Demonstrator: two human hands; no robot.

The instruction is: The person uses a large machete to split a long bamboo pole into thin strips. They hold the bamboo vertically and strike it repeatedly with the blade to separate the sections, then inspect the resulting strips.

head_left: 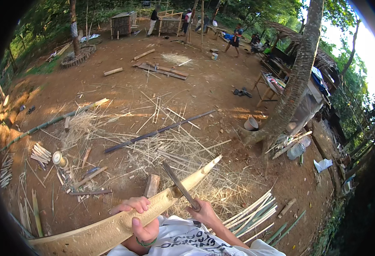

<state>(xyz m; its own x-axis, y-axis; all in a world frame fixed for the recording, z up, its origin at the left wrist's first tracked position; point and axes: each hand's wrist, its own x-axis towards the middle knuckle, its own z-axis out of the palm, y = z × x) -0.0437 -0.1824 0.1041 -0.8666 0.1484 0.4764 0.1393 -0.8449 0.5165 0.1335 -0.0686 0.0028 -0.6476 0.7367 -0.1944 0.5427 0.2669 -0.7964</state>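
A long, wide piece of split bamboo [106, 227] lies slantwise across my lap, its inner side up and its narrow tip pointing far right. My left hand [145, 230] grips it around its middle, thumb on the near side and fingers over the far edge. A cord bracelet is on that wrist. My right hand [204, 212] is closed on the handle of a machete [178, 182]. The dark blade crosses the bamboo's narrower part, its tip pointing away and left. Whether the edge bites into the bamboo cannot be made out.
Bamboo shavings [166, 149] and a dark pole [157, 133] lie ahead. A wood block [152, 185] is close by. Bamboo strips [253, 215] lie at right; a string spool [58, 158] at left. A tree trunk [296, 81] and bucket [251, 124] stand right; people are far off.
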